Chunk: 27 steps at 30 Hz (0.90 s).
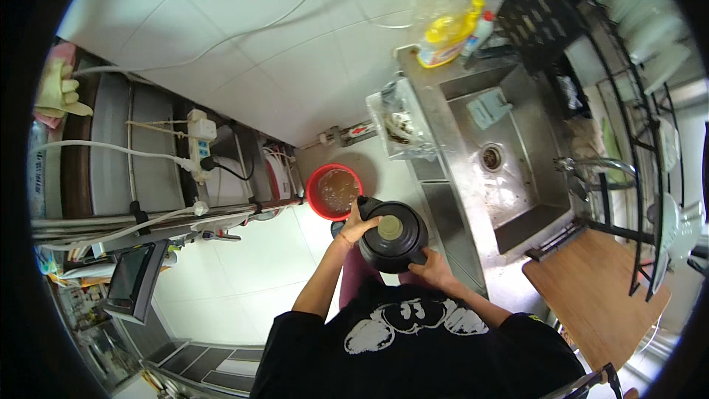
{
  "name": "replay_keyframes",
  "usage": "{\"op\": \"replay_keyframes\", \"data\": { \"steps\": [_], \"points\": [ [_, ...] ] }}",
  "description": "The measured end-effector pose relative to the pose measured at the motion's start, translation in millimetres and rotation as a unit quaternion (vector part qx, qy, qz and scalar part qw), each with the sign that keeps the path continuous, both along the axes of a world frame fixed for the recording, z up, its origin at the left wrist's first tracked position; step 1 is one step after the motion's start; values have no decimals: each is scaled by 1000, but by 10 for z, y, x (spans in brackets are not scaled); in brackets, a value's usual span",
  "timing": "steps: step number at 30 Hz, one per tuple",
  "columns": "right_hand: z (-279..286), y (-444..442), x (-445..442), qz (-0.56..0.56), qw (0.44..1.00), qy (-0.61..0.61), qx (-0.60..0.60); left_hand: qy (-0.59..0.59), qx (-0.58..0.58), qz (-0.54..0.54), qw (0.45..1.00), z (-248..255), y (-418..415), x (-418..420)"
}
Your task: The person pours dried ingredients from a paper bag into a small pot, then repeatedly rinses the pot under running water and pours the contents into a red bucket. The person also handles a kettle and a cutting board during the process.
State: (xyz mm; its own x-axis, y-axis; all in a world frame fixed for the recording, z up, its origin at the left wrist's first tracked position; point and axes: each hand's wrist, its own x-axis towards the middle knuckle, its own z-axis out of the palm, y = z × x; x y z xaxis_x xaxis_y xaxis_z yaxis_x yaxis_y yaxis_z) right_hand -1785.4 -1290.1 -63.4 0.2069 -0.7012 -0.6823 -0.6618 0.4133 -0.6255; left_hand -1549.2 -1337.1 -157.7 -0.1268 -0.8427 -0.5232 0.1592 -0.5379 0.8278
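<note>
Both my hands hold a dark lidded pot (407,221) in front of my body. On its left side, my left hand (359,227) grips near the black handle or spout, its thumb reaching to the pale knob (390,228) of the lid. My right hand (433,269) holds the lower right edge of the pot. The lid sits on the pot, so its inside is hidden. Just beyond the pot, up and to the left, a red bucket (310,194) with cloudy brownish liquid stands on the floor.
At the right is a stainless steel sink (512,138) with a faucet (601,165), beside a wooden board (598,288). A plastic-lined bin (401,122) hangs at the counter's edge. Yellow bottles (448,39) stand at its corner. Left, a shelf carries a power strip (199,147) and cables.
</note>
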Motion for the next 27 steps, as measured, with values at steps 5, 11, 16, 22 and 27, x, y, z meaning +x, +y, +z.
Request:
{"op": "replay_keyframes", "data": {
  "steps": [5,11,16,22,27],
  "points": [
    [-714,180,744,5,998,55,29,4,107,-1,994,-1067,284,698],
    [-1384,215,1551,-39,993,53,103,137,232,5,963,-1659,267,1250],
    [-1702,87,2120,-99,973,-48,205,171,317,-15,933,-2262,307,1653],
    [-2348,213,2466,-170,949,-98,246,68,355,-69,930,-2724,236,1885],
    [-2378,120,2595,-255,912,-159,279,15,361,-88,928,-2835,158,1930]
  ]
}}
